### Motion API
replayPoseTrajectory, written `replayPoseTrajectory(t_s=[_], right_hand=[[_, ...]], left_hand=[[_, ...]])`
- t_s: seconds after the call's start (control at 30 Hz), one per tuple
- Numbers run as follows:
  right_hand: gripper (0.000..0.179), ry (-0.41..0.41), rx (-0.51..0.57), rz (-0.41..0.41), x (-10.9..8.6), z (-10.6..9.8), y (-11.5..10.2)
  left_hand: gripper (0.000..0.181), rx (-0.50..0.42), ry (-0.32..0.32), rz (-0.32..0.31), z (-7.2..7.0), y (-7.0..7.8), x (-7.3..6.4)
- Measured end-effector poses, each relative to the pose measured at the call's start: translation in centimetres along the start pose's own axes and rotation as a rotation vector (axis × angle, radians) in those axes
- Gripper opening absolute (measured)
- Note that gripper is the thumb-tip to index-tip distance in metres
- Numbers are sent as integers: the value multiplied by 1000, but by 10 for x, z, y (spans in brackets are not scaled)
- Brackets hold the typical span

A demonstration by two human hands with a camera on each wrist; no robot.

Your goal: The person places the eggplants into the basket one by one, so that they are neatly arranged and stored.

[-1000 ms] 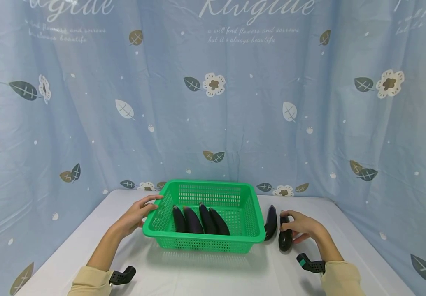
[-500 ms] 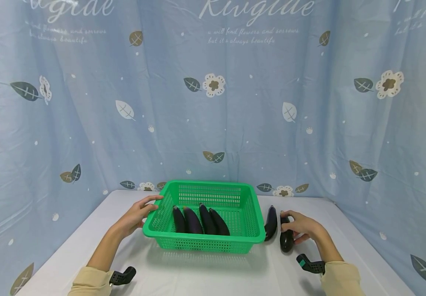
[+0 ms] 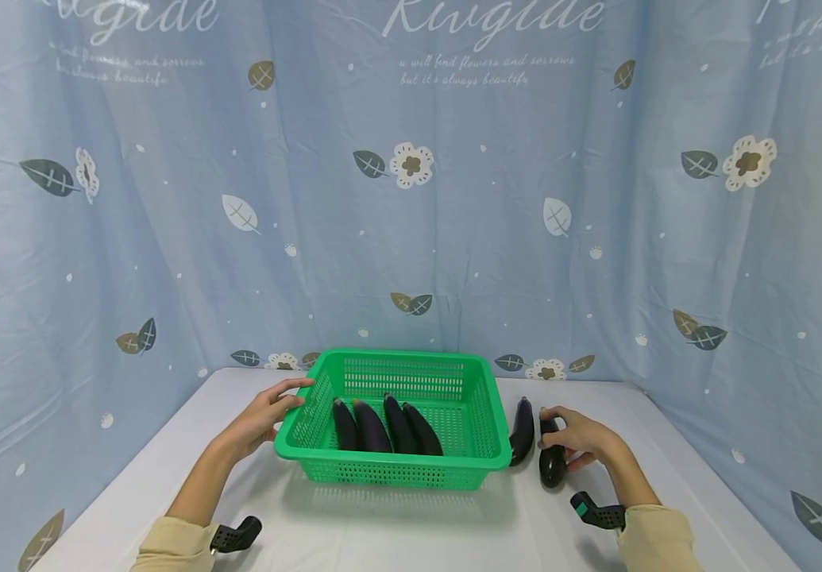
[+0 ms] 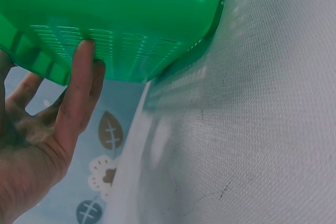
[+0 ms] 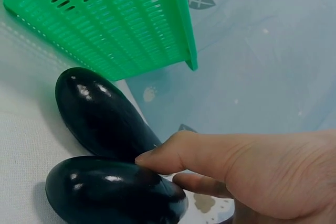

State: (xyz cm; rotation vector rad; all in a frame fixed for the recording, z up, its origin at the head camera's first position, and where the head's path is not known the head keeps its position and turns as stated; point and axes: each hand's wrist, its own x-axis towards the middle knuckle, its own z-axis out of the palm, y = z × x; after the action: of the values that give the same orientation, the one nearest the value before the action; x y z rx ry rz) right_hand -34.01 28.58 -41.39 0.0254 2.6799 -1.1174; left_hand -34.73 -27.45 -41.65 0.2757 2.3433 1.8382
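Observation:
My left hand (image 3: pixel 256 421) holds the left rim of a green plastic basket (image 3: pixel 392 469). In the left wrist view, some of its fingers (image 4: pixel 81 77) press the basket's outer side wall below the rim. Several dark purple eggplants (image 3: pixel 372 427) lie side by side in the basket, toward its left and middle. On the white table to the right, my right hand (image 3: pixel 582 435) grips an eggplant (image 3: pixel 552 467) near its stem end, thumb along the near side. Its round end points toward me. Another eggplant (image 3: pixel 522 433) lies between that one and the basket, close to the basket's wall.
A white cloth covers the table (image 3: pixel 411 532). Behind it and along both sides hangs a blue curtain (image 3: pixel 411 262) printed with leaves and flowers. Both wrists carry black camera mounts, the left mount (image 3: pixel 237 534) and the right mount (image 3: pixel 596 511).
The eggplant in my right hand has shifted very slightly to the right. Both hands, the basket and the other eggplants stay in place.

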Motion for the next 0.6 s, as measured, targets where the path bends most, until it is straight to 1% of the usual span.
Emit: replayPoseTrajectory(t_s=[0.17, 0.27, 0.4, 0.6], right_hand=[[67, 5, -3, 1, 0, 1, -1], [67, 7, -9, 0, 0, 1, -1], [66, -2, -1, -2, 0, 0, -2], [64, -5, 5, -10, -1, -2, -3]], left_hand=[[50, 10, 14, -14, 1, 0, 1], [52, 20, 6, -3, 0, 1, 0], [52, 12, -4, 7, 0, 2, -1], [54, 4, -7, 8, 1, 2, -3]])
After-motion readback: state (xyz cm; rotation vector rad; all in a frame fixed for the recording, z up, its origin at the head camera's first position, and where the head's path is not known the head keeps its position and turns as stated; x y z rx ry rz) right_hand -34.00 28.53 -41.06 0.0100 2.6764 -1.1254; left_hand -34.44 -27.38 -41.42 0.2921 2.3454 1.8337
